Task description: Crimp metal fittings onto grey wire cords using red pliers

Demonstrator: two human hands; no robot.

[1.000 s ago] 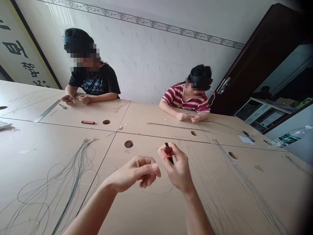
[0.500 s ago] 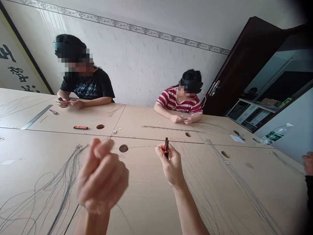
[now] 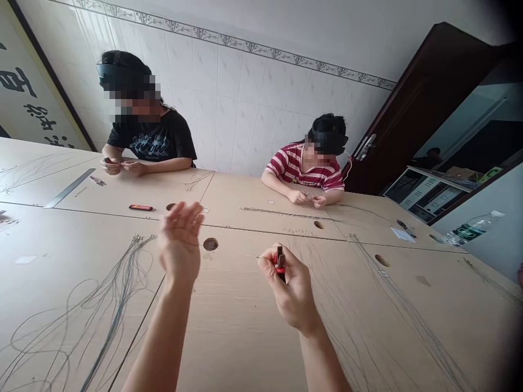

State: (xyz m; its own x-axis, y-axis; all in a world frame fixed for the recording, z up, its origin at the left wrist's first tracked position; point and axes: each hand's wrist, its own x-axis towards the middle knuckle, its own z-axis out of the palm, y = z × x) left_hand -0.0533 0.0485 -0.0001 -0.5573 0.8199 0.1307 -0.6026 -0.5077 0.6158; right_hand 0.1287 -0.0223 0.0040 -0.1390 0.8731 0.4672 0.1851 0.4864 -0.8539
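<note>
My right hand (image 3: 291, 286) is closed round a small red and black tool (image 3: 280, 260), held upright above the wooden table (image 3: 245, 337). A thin wire tip pokes out to the left of its fingers. My left hand (image 3: 180, 239) is raised over the table with its fingers stretched out and loosely spread, holding nothing. It hovers beside a round cable hole (image 3: 210, 244). A bundle of thin grey wires (image 3: 118, 294) lies to the left of my left arm.
More thin wires (image 3: 408, 316) fan across the table on the right. Two people sit at the far side, one in a black shirt (image 3: 153, 142), one in a striped shirt (image 3: 304, 166), both handling small parts. A red and black tool (image 3: 140, 207), a metal ruler (image 3: 69, 188) and a water bottle (image 3: 472, 228) lie about.
My left hand went from a pinch beside the right hand, swung up towards the camera, then moved out over the table with its fingers opened. The right hand kept hold of the tool.
</note>
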